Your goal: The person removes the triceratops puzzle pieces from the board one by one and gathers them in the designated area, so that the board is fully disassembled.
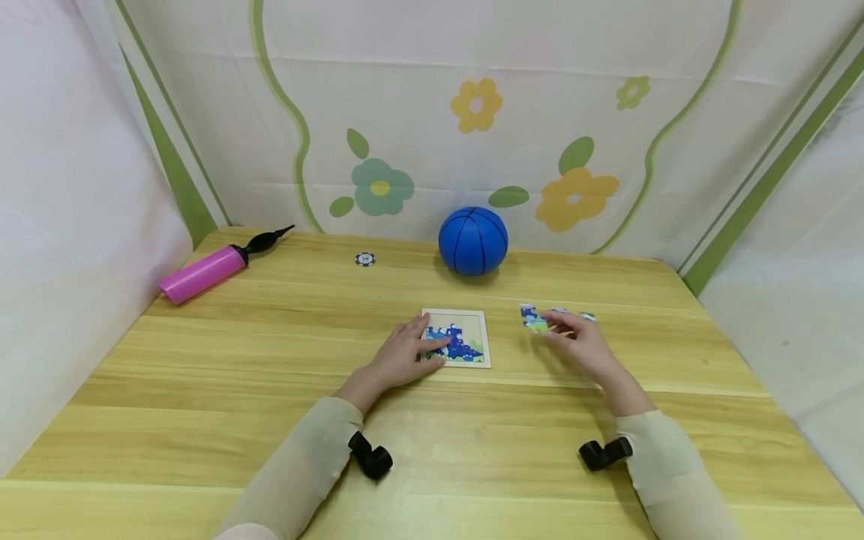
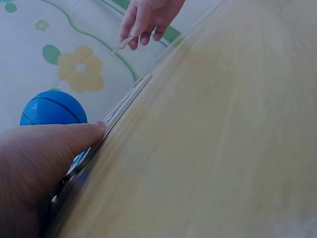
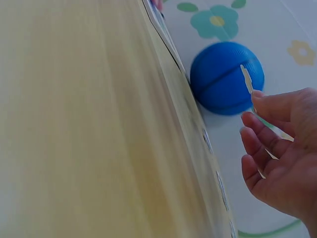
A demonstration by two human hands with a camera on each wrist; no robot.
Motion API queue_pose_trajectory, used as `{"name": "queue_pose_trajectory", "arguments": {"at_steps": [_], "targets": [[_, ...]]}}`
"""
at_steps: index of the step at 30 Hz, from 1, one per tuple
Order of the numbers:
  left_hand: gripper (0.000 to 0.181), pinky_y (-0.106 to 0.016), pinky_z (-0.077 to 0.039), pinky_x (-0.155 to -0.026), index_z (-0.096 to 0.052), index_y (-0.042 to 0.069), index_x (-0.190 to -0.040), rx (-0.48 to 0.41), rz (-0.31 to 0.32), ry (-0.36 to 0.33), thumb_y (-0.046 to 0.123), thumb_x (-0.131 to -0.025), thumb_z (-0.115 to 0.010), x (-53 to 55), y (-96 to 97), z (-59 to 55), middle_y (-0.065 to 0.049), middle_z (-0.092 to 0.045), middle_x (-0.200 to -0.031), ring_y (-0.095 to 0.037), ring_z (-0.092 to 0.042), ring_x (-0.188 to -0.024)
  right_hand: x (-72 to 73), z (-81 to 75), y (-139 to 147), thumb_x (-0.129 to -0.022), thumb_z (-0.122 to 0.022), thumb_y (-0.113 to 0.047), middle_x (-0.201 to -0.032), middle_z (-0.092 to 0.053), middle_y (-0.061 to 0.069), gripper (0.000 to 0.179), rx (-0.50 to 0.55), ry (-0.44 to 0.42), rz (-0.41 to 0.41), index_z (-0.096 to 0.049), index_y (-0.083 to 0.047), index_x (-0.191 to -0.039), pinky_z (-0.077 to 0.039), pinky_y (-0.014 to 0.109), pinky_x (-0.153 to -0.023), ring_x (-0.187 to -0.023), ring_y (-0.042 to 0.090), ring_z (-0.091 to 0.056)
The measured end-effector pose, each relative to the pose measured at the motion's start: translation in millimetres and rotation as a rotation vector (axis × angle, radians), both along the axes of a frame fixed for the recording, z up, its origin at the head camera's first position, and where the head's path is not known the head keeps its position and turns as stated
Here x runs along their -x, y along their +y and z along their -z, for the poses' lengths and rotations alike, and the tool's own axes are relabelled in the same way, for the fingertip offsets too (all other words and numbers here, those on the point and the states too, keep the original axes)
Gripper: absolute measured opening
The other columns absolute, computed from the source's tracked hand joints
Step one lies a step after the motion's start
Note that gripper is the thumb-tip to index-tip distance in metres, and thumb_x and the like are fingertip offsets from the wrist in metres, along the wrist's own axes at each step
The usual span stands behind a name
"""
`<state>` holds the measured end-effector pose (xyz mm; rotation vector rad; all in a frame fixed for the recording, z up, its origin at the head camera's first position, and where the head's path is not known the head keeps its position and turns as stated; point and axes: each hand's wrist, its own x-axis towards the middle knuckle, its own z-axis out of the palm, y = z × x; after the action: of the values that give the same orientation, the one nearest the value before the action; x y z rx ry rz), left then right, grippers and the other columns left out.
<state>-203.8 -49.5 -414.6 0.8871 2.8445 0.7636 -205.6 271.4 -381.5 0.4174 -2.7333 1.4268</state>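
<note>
A square jigsaw puzzle tray (image 1: 476, 315) with a pale frame lies mid-table, its lower part filled with blue dinosaur pieces (image 1: 459, 346). My left hand (image 1: 403, 356) rests on the tray's left side, fingers spread over frame and pieces. In the left wrist view the thumb (image 2: 84, 139) touches the tray's edge. To the right, my right hand (image 1: 583, 345) pinches a puzzle piece (image 3: 247, 79) between thumb and forefinger, held above the table. Other loose pieces (image 1: 588, 316) lie behind that hand, partly hidden by it.
A blue ball (image 1: 473, 241) sits behind the tray, near the patterned curtain (image 1: 418, 112). Toward the back left lie a pink hand pump (image 1: 205, 275) with a black nozzle and a round black-and-white chip (image 1: 365, 259). Curtains also flank both sides of the table.
</note>
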Motion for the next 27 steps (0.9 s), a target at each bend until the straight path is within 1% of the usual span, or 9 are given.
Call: {"name": "queue_pose_trajectory", "arguments": {"at_steps": [4, 9, 14, 19, 23, 27], "targets": [[0.044, -0.042, -0.006, -0.1, -0.046, 0.028, -0.126, -0.003, 0.004, 0.007, 0.044, -0.085, -0.047, 0.3, 0.3, 0.7, -0.014, -0.014, -0.141, -0.024, -0.007, -0.128, -5.8, -3.0, 18.8, -0.083, -0.058, -0.016, -0.105, -0.05, 0.016, 0.04, 0.007, -0.022, 0.029, -0.05, 0.001, -0.119, -0.042, 0.021, -0.07, -0.087, 0.017, -0.048], [0.043, -0.042, -0.006, -0.1, -0.046, 0.027, -0.126, -0.004, 0.003, 0.007, 0.044, -0.085, -0.047, 0.1, 0.1, 0.5, -0.014, -0.014, -0.14, -0.025, -0.007, -0.128, -9.4, -3.1, 41.8, -0.084, -0.057, -0.02, -0.105, -0.05, 0.017, 0.043, -0.023, -0.03, 0.067, -0.049, 0.001, -0.12, -0.045, 0.023, -0.066, -0.086, 0.014, -0.048], [0.044, -0.041, -0.006, -0.101, -0.045, 0.028, -0.126, 0.006, -0.001, 0.0, 0.045, -0.085, -0.047, 0.0, 0.3, 0.2, -0.014, -0.013, -0.141, -0.024, -0.006, -0.128, -9.5, 1.6, 68.3, -0.085, -0.056, -0.019, -0.103, -0.051, 0.017, 0.041, -0.083, -0.012, 0.106, -0.049, 0.002, -0.119, -0.045, 0.024, -0.064, -0.083, 0.008, -0.048], [0.044, -0.042, -0.006, -0.1, -0.045, 0.028, -0.126, 0.009, 0.001, 0.002, 0.045, -0.085, -0.047, 0.0, 0.7, -0.9, -0.013, -0.014, -0.141, -0.024, -0.007, -0.128, -10.0, 6.2, 89.0, -0.085, -0.056, -0.018, -0.099, -0.052, 0.018, 0.039, -0.147, 0.011, 0.146, -0.051, 0.005, -0.116, -0.043, 0.02, -0.061, -0.078, 0.002, -0.047], [0.044, -0.042, -0.006, -0.1, -0.046, 0.028, -0.126, 0.007, 0.001, 0.005, 0.044, -0.085, -0.047, -0.2, 0.6, -1.4, -0.014, -0.014, -0.141, -0.025, -0.008, -0.128, -9.7, 10.9, 99.0, -0.084, -0.056, -0.014, -0.095, -0.053, 0.019, 0.036, -0.149, 0.019, 0.152, -0.052, 0.008, -0.112, -0.042, 0.017, -0.06, -0.075, 0.001, -0.048], [0.044, -0.042, -0.006, -0.1, -0.046, 0.028, -0.125, 0.009, 0.0, 0.003, 0.044, -0.085, -0.047, -0.6, 0.5, -1.7, -0.014, -0.015, -0.141, -0.025, -0.008, -0.128, -9.5, 16.4, 106.0, -0.084, -0.057, -0.015, -0.095, -0.055, 0.017, 0.038, -0.139, -0.016, 0.172, -0.051, 0.009, -0.113, -0.041, 0.015, -0.061, -0.075, -0.001, -0.048]]}}
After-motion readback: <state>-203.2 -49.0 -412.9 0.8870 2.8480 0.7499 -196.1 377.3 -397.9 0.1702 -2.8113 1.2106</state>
